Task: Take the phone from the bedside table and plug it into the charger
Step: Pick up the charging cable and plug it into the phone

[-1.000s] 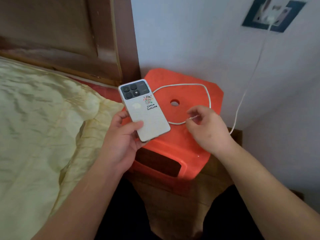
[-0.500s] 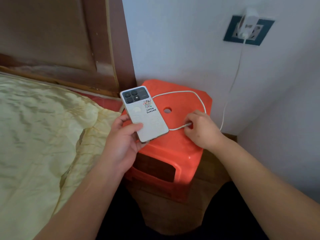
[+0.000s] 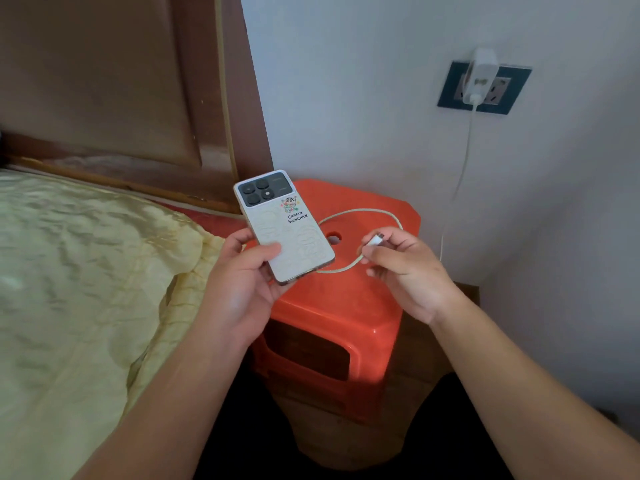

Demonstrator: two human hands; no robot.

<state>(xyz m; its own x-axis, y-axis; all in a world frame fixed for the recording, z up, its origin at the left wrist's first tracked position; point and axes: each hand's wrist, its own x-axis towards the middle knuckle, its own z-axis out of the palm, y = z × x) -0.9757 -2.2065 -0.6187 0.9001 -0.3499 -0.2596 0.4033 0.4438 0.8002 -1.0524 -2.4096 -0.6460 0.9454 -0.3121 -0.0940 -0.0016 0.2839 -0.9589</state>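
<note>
left hand [image 3: 242, 289] holds phone [image 3: 284, 226], right hand [image 3: 405, 268] cable [image 3: 363, 213]

My bedroom at home: a bed [image 3: 86, 289] with a yellow cover meets a dark wooden headboard [image 3: 121, 91], an orange plastic stool [image 3: 346, 306] stands in the corner as bedside table, below a wall socket [image 3: 485, 88].
</note>
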